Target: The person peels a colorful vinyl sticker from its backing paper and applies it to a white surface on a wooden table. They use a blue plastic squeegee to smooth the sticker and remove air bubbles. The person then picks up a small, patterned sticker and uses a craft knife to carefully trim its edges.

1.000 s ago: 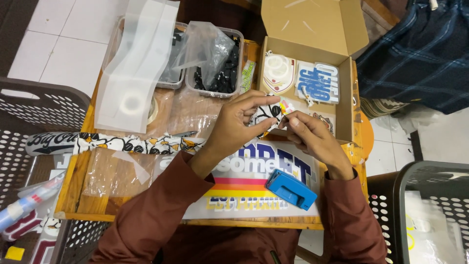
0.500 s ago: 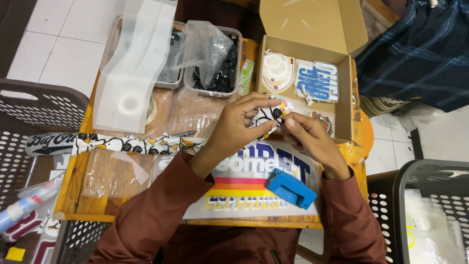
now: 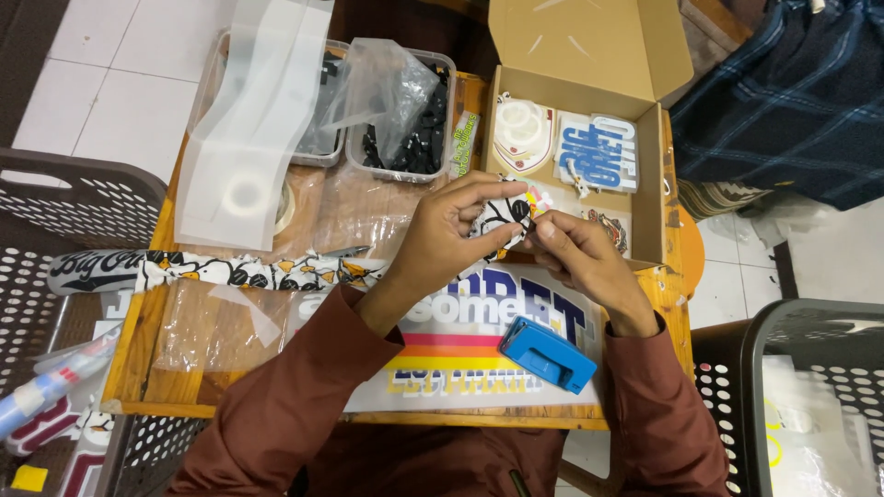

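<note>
My left hand [image 3: 453,230] pinches a small black-and-white patterned cutout [image 3: 502,217] above the middle of the wooden table [image 3: 138,364]. My right hand [image 3: 578,260] meets it from the right, its fingertips closed on a small black ring-like piece [image 3: 526,224] at the cutout's edge. Both hands hover over a large printed sticker sheet [image 3: 479,345]. A blue hole punch [image 3: 549,353] lies on that sheet just below my right wrist.
An open cardboard box [image 3: 589,64] with printed cutouts stands at the back right. Two clear trays [image 3: 405,138] with black parts and plastic bags sit at the back. A long patterned strip [image 3: 230,270] lies at left. Grey perforated baskets [image 3: 55,202] flank the table.
My fingers have shifted slightly on the cutout, and the right fingertips have closed in on the black ring at its edge. Nothing else moved.
</note>
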